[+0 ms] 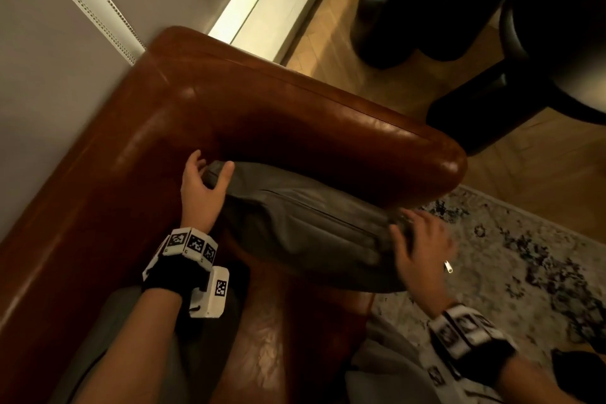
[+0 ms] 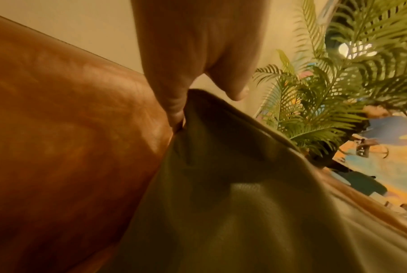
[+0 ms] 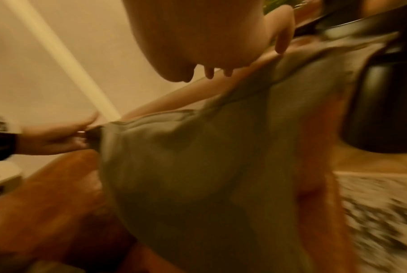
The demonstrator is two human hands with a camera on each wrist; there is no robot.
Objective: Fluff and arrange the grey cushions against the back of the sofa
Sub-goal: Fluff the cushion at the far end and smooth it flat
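A grey cushion (image 1: 295, 223) stands on edge in the corner of the brown leather sofa (image 1: 262, 115), leaning on the armrest. My left hand (image 1: 203, 180) grips its far left corner, thumb in front and fingers behind. The left wrist view shows that left hand (image 2: 193, 92) pinching the cushion (image 2: 221, 184) corner beside the sofa back (image 2: 58, 129). My right hand (image 1: 416, 239) lies blurred on the cushion's right end with fingers spread. Seen from the right wrist, the right hand (image 3: 209, 55) is flat above the cushion (image 3: 209, 166), with the left hand (image 3: 58, 136) holding the far corner.
A patterned rug (image 1: 524, 272) and wooden floor lie right of the armrest. Dark plant pots (image 1: 410, 10) and a black piece of furniture (image 1: 524, 75) stand beyond the sofa. A wall (image 1: 49, 43) runs behind the sofa back. Grey fabric (image 1: 108, 338) lies under my left forearm.
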